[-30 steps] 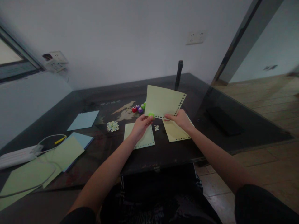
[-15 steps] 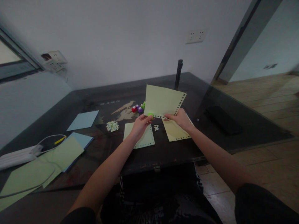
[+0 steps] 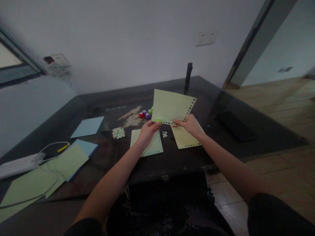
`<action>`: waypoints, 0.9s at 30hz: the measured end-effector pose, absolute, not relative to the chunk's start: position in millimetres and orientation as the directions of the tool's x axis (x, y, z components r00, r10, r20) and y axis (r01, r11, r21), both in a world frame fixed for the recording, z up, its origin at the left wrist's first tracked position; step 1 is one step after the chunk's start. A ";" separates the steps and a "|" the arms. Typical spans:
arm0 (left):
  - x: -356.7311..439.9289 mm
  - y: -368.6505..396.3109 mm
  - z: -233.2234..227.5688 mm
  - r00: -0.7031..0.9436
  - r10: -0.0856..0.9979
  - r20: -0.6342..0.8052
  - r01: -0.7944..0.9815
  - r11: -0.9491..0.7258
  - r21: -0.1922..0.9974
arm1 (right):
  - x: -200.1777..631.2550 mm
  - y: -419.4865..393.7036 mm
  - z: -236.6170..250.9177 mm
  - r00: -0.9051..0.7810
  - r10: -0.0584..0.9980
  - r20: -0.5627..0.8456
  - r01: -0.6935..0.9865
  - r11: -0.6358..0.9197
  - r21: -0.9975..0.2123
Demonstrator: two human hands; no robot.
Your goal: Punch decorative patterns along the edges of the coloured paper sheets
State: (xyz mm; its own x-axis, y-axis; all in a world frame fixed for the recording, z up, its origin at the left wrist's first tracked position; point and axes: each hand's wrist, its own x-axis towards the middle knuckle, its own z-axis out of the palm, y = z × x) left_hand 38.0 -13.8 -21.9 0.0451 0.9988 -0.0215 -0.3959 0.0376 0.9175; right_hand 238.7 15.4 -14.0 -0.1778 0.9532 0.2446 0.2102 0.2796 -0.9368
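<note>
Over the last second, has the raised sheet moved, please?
No. The raised sheet keeps its place against the black post, apart from a slight camera shift.

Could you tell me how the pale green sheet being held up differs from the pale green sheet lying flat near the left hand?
The held sheet is lifted off the table and tilted; the flat sheet lies on the glass.

The held sheet is gripped by the left hand, which also holds a green punch, and the right hand; the flat sheet lies partly under the left hand.

Both are pale green with punched holes along their edges.
</note>
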 end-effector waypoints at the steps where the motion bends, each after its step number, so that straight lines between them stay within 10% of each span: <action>1: 38.1 -13.9 -21.7 0.038 0.999 -0.020 -0.394 0.034 0.919 | 238.6 15.2 -13.8 -0.176 0.954 0.244 0.207 0.278 -0.938; 27: 36.7 -13.4 -22.9 0.035 0.999 0.002 -0.361 0.011 0.933 | 237.9 11.7 -9.4 -0.169 0.954 0.246 0.227 0.281 -0.933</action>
State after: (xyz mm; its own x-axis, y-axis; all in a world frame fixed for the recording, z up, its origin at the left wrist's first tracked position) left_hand 36.7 -13.4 -22.9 0.0351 0.9994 0.0018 -0.3609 0.0110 0.9325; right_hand 237.9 11.7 -9.4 -0.1694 0.9543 0.2463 0.2265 0.2809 -0.9326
